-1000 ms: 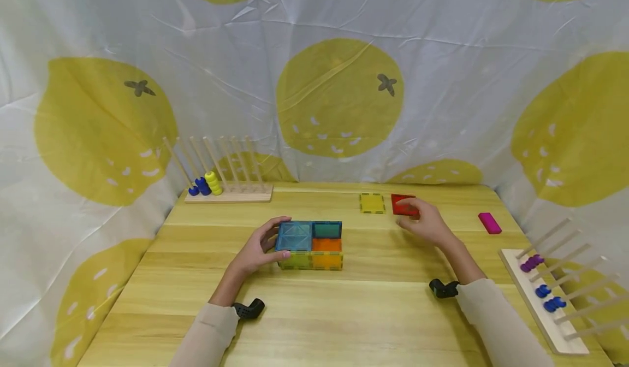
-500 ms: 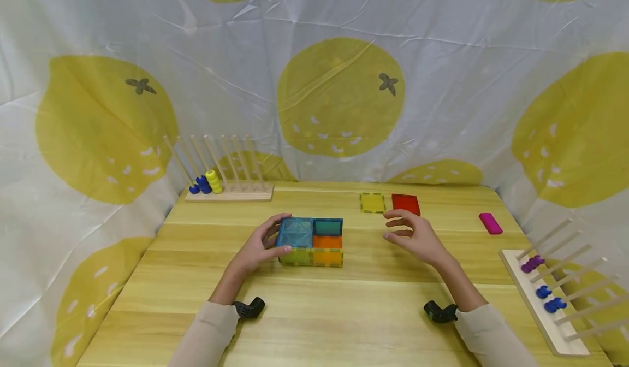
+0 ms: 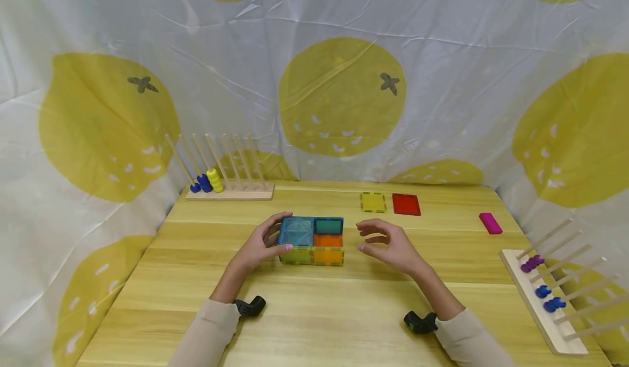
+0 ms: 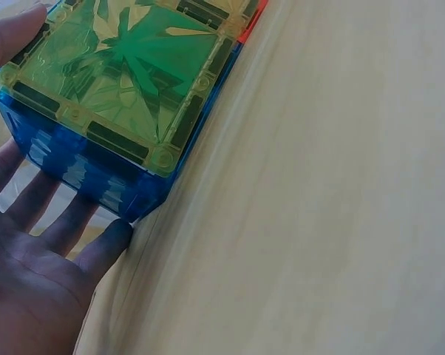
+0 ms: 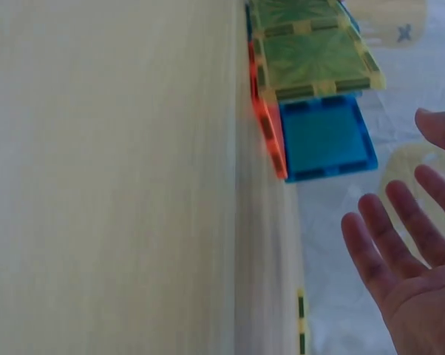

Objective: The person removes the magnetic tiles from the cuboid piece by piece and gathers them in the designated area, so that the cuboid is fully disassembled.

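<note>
A box of clear magnetic tiles sits mid-table, with a blue tile over its left half and its right half uncovered. My left hand grips its left end, thumb at the front and fingers round the back. In the left wrist view the fingers touch the blue end tile, below a yellow front tile. My right hand hovers just right of the box, holding nothing, fingers spread and loosely bent. From the right wrist, an orange-red base tile and a blue back tile show at the open end.
A yellow tile and a red tile lie flat behind the right hand. Farther right is a magenta block. Wooden peg racks with beads stand at the back left and right edge. A lemon-print cloth hangs behind.
My right hand has moved from over the red tile leftward and nearer to me, to beside the box, uncovering the red tile. The left hand keeps its grip on the box.
</note>
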The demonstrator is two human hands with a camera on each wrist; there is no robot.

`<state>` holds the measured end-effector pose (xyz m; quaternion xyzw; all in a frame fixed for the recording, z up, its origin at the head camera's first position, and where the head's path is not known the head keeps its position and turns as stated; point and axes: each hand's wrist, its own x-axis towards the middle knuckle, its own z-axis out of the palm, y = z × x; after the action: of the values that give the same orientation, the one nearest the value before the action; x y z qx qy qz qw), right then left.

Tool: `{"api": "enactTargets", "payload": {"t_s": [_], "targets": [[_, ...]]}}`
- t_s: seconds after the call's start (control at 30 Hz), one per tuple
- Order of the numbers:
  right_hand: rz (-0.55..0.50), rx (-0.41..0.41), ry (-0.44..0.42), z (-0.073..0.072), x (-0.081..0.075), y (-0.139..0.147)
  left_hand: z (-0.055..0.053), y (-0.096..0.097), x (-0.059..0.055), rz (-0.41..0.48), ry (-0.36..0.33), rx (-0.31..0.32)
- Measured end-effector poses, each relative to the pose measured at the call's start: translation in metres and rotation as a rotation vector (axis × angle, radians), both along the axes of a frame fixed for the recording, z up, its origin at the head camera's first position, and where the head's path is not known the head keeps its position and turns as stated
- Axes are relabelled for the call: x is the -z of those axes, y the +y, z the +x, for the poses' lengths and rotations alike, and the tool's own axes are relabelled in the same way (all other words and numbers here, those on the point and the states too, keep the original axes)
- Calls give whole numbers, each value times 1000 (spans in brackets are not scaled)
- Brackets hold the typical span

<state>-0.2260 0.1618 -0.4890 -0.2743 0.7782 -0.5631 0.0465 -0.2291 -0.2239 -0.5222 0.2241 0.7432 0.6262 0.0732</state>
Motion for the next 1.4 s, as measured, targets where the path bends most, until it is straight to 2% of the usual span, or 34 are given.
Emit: {"api": "enactTargets", "payload": {"t_s": [0.43, 0.83, 1.1, 1.4], "targets": [[9, -98, 97, 6, 7, -33, 0, 1, -2, 20, 5, 8], [25, -99, 83, 8, 11, -51, 1, 2, -2, 23, 5, 6], [93, -87, 92, 10, 10, -62, 2, 2, -4, 20, -8, -7], [128, -88, 140, 12, 14, -71, 2, 3, -3, 26, -4, -1]]}}
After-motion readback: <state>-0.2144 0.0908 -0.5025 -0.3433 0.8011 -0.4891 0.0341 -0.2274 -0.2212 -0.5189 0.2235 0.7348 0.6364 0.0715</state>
